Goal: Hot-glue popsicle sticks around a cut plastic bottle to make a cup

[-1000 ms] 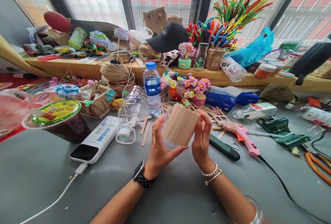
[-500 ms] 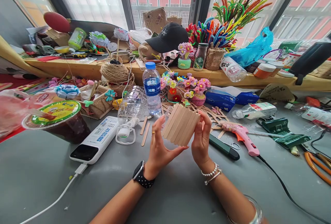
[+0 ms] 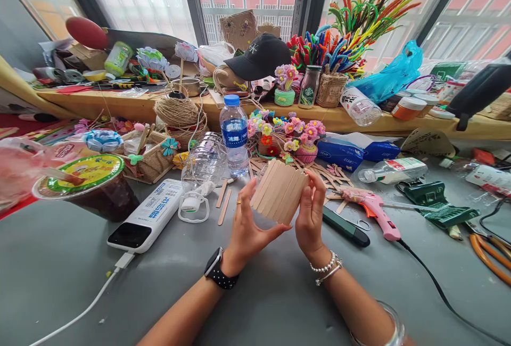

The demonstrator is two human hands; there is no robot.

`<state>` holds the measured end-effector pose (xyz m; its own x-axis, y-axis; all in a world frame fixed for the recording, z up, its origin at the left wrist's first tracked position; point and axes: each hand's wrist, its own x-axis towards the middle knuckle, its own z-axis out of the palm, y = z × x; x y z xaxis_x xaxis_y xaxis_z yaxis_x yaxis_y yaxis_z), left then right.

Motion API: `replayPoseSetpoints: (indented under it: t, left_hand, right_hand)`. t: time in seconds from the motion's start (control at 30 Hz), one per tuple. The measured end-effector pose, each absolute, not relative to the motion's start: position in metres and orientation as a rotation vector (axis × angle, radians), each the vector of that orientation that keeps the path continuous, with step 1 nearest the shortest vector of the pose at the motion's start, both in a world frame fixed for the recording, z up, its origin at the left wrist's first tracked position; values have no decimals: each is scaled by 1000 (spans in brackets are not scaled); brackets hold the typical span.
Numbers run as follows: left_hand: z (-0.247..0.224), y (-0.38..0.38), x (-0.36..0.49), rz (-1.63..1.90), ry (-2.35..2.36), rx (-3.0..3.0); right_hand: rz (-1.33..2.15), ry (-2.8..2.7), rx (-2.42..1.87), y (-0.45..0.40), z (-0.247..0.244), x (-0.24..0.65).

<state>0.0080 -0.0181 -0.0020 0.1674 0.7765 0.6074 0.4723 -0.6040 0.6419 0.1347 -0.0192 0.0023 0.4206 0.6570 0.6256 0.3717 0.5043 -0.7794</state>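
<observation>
A panel of several wooden craft sticks [image 3: 278, 192] laid side by side is held up, tilted, above the grey table. My left hand [image 3: 246, 223] grips its left and lower edges, thumb stretched along the bottom. The right edge is pinched by my right hand [image 3: 310, 210]. Something clear shows behind the panel's upper left, mostly hidden. More loose craft sticks [image 3: 224, 207] lie left of the hands and behind the panel. To the right of my right hand are a green cutter [image 3: 346, 228] and a pink glue gun [image 3: 379, 217].
An upright water bottle [image 3: 235, 138] stands behind the panel. At left are a power bank [image 3: 147, 217] with a white cable and a lidded drink cup [image 3: 91, 186]. Orange-handled tools [image 3: 489, 258] lie far right. Twine, flowers and a black cap [image 3: 261, 57] sit farther back.
</observation>
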Motion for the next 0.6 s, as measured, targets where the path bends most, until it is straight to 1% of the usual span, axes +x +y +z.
replayPoseSetpoints:
  t: [0.17, 0.6]
  left_hand:
    - [-4, -15, 8, 1260, 1185, 2021]
    - [-5, -13, 8, 1172, 1154, 1834]
  right_hand:
    - [226, -1189, -1131, -17, 0, 135]
    - [225, -1186, -1176, -15, -1, 136]
